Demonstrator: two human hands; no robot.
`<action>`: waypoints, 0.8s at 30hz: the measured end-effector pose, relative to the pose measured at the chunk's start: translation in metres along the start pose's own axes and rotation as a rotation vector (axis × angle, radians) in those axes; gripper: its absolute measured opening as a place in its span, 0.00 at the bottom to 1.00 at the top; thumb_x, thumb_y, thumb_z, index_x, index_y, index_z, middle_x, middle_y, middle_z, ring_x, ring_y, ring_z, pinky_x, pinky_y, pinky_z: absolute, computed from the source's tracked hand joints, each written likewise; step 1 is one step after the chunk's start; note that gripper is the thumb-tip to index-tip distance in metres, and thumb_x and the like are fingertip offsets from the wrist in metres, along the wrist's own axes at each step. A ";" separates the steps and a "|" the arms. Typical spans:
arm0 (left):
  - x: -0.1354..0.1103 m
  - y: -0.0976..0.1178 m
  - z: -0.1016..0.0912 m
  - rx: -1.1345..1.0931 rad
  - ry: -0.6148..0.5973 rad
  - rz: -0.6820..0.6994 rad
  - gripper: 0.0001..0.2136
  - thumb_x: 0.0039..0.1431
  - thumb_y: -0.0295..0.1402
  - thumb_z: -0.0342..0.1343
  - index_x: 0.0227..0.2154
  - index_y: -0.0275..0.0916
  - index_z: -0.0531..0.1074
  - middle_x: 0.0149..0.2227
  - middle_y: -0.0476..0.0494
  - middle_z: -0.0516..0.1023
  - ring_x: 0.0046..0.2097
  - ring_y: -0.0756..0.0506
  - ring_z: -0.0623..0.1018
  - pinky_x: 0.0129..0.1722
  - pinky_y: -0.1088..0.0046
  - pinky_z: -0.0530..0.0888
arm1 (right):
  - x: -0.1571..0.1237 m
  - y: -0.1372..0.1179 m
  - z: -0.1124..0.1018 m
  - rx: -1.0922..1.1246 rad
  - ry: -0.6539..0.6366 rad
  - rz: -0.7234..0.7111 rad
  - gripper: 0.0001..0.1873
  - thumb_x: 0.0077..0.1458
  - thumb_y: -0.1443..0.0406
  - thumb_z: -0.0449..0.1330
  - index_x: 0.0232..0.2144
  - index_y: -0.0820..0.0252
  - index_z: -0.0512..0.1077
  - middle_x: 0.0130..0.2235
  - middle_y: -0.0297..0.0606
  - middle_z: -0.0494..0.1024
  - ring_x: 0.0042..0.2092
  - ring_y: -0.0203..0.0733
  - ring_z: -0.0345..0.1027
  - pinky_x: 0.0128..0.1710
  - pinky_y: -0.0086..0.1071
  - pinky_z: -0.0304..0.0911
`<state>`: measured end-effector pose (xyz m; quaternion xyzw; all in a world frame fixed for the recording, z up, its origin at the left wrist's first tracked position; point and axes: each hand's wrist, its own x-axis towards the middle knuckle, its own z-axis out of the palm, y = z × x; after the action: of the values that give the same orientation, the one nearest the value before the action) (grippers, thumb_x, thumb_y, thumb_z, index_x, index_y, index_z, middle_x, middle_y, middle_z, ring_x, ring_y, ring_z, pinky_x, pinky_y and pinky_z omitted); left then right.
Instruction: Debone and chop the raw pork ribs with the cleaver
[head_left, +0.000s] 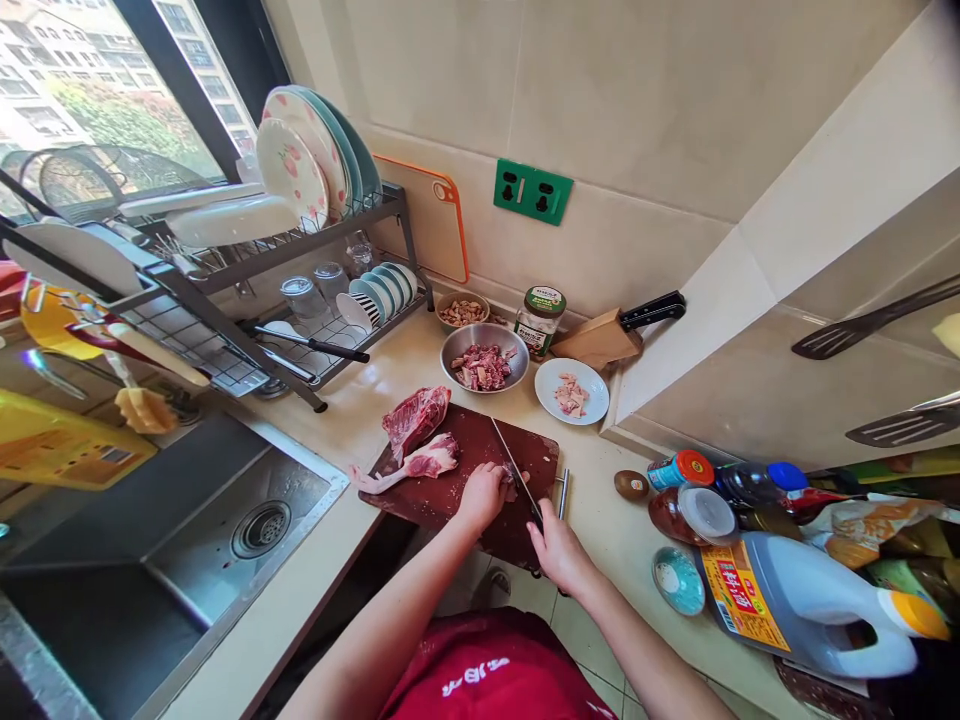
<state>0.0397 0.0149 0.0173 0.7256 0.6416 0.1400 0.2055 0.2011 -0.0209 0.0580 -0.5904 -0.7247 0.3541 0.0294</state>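
Observation:
My right hand (559,550) is wrapped round the handle of a kitchen knife (514,465), its blade slanting away to the upper left over the dark red cutting board (478,428). Close to the blade, the curled fingers of my left hand (484,497) press on a small piece of meat (511,490), which they partly cover. On the board's left side lie a large chunk of raw meat (415,418) and a paler piece with a long bony end (431,460). Behind the board are a steel bowl (517,360) of cut red meat and a white plate (551,388) with pale cut pieces.
At left are the sink (322,500) and a dish rack (300,245). A small bowl (444,318), a green-lidded jar (538,322) and a knife block (596,340) stand along the wall. Bottles, jars and a large jug (795,590) crowd the right counter near a kiwi (631,486).

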 end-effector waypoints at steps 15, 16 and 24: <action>0.000 -0.015 -0.033 -0.019 -0.112 0.310 0.20 0.45 0.24 0.51 0.44 0.43 0.64 0.47 0.44 0.69 0.51 0.42 0.65 0.46 0.65 0.63 | -0.035 0.038 0.006 0.136 0.016 0.000 0.16 0.57 0.62 0.44 0.45 0.64 0.59 0.35 0.44 0.75 0.36 0.43 0.70 0.33 0.31 0.60; 0.002 -0.015 -0.035 -0.002 -0.154 0.336 0.19 0.45 0.24 0.51 0.43 0.44 0.66 0.46 0.44 0.70 0.50 0.42 0.66 0.46 0.65 0.63 | -0.034 0.037 0.008 0.129 0.025 0.003 0.16 0.58 0.62 0.43 0.46 0.64 0.59 0.35 0.44 0.75 0.36 0.43 0.70 0.34 0.31 0.60; 0.014 -0.018 -0.026 -0.180 -0.039 -0.119 0.08 0.53 0.35 0.50 0.35 0.38 0.68 0.32 0.44 0.74 0.35 0.46 0.73 0.37 0.71 0.66 | -0.030 0.036 0.015 0.224 0.115 0.091 0.16 0.58 0.61 0.44 0.46 0.60 0.59 0.37 0.43 0.75 0.37 0.42 0.71 0.35 0.30 0.61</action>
<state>0.0131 0.0332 0.0307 0.6675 0.6643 0.1704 0.2901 0.2329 -0.0525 0.0385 -0.6351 -0.6501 0.3993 0.1205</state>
